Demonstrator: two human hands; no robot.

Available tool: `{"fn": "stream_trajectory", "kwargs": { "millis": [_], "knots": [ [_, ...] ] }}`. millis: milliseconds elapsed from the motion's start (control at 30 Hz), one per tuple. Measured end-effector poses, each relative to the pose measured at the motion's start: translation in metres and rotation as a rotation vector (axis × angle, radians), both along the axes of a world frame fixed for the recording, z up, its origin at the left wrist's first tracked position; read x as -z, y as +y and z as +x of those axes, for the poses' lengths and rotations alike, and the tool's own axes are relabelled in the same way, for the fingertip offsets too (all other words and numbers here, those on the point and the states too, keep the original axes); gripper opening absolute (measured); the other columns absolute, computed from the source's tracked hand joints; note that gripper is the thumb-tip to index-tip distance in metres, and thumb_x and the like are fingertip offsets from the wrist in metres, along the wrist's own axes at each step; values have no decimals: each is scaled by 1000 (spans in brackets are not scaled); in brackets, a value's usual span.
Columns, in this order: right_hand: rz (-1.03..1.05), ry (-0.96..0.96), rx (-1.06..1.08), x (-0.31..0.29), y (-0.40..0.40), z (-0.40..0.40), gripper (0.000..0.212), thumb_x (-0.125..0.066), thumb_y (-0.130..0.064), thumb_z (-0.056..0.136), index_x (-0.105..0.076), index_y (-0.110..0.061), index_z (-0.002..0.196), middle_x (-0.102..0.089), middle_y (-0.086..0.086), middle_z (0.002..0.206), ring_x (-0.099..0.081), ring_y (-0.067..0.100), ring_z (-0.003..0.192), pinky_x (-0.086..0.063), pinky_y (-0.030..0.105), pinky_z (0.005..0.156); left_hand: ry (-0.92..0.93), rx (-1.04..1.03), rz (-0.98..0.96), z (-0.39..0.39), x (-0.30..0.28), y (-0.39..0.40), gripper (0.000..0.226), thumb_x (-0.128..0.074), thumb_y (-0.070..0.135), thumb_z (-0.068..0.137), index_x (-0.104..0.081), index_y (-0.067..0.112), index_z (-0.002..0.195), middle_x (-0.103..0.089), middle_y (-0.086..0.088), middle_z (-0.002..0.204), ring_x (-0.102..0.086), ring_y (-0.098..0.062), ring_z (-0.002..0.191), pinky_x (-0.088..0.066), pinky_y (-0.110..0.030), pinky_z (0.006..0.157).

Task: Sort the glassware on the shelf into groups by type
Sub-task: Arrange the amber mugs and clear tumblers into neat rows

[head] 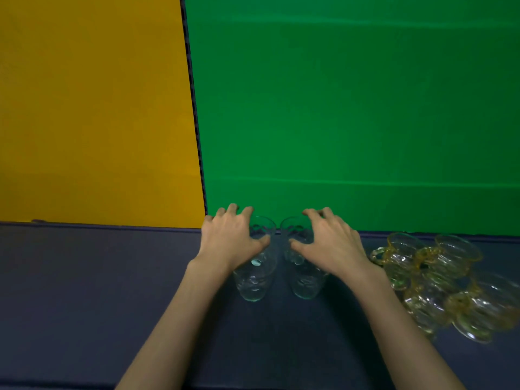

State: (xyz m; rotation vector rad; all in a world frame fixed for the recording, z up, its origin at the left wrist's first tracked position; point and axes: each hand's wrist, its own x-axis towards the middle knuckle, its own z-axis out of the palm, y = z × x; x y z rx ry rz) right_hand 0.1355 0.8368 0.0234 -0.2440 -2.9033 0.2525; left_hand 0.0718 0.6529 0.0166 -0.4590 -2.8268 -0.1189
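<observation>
Both hands — left hand [232, 237], right hand [329, 240] — each grip a clear tumbler [254, 277]; next, set them apart from the yellow cups [439, 280].

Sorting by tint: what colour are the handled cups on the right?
Yellow-tinted clear glass, cups, head view.

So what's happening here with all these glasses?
A person is sorting glassware on a dark shelf. The left hand grips one clear tumbler and the right hand grips another; both stand upright, side by side. To the right, four yellow-tinted cups with handles sit bunched together.
</observation>
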Motion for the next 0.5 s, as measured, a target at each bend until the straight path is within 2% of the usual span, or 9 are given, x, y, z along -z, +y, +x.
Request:
{"fn": "stream_trajectory", "kwargs": {
  "millis": [200,300,500],
  "knots": [
    [-1,-66,17,4,0,-25,77,-57,-67,79,-40,-23,139,-53,9,129,-56,33,114,-46,41,85,-82,8,-8,-15,-1,13,76,-55,74,76,-52,27,136,-65,-5,121,-61,-30,112,-46,-40,87],
    [-35,-88,26,7,0,-34,79,-60,-68,76,-42,-23,137,-53,9,127,-56,33,113,-46,40,84,-113,29,32,-21,-2,16,76,-62,72,72,-55,30,134,-66,-4,122,-62,-31,111,-48,-38,85],
    [-78,-32,50,9,-2,-42,82,-66,-69,67,-48,-21,131,-58,10,120,-58,33,110,-46,39,84,-149,31,122,-27,6,16,82,-64,71,70,-48,31,140,-66,-6,123,-61,-31,113,-48,-38,86]
  ]
}}
